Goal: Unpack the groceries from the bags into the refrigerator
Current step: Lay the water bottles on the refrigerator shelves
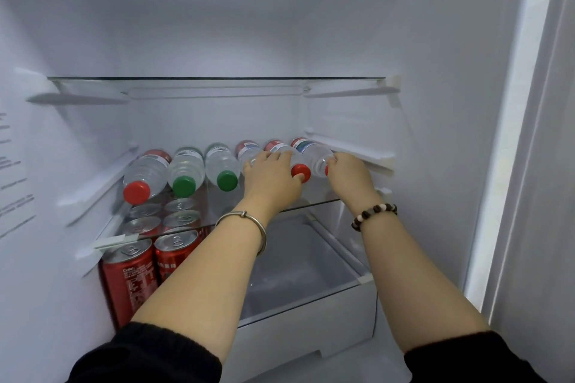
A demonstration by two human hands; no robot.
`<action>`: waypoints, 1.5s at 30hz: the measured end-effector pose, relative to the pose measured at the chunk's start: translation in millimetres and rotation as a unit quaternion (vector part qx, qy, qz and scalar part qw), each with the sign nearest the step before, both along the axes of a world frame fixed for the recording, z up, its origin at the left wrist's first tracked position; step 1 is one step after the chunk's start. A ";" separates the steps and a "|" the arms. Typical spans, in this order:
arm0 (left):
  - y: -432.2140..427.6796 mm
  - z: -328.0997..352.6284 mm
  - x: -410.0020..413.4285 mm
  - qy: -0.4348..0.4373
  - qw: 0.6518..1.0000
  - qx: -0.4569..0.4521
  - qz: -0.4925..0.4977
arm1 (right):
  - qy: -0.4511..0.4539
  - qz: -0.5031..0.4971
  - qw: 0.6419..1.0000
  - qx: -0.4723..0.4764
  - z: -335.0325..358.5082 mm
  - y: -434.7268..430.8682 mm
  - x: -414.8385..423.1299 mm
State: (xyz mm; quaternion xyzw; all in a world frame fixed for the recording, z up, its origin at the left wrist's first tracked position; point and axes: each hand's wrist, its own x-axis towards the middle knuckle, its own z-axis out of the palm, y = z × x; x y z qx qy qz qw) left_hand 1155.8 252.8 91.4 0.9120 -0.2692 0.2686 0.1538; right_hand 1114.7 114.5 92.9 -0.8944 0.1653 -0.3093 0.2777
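Bottles are lying in a row of six on the middle glass shelf (320, 203) of the refrigerator, caps toward me, and I am squaring up the two at its right end. My left hand (271, 181) is resting over the fourth bottle (247, 149) from the shelf's left end, its fingers (281, 158) spread loosely across to the red-capped fifth bottle (297, 165) rather than clenched around either. My right hand (350, 172) is cupping the cap end of the sixth bottle (314, 155), nearest the shelf's right rail, fingers curled on its neck.

I judge this as the placing step for the water, nearly finished. The next move, as I see it, is letting go gently so nothing rolls on the glass, then pulling both arms out for more groceries; no bags are showing here.

Below the shelf's left half, red cans (129, 277) are standing upright. One is reading "Cola"; the smaller print is too blurred for me. The bottle labels, red on some and blue-white on the sixth, are not legible, nor is the faint writing on the wall left of the shelf.
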 end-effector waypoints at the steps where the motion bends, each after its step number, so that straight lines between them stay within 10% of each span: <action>1: 0.4 -0.1 0.4 -0.002 1.000 -0.005 -0.002 | 0.009 0.000 1.000 0.001 2.0 -0.4 3.4; 21: -9.7 -2.8 13.0 -0.075 0.996 -0.014 0.051 | -0.099 -0.041 0.994 0.009 -8.5 1.0 13.5; 45: 8.4 -72.3 -64.5 -0.250 0.956 0.008 -0.156 | -0.175 -0.070 0.981 -0.055 -97.0 26.3 -87.7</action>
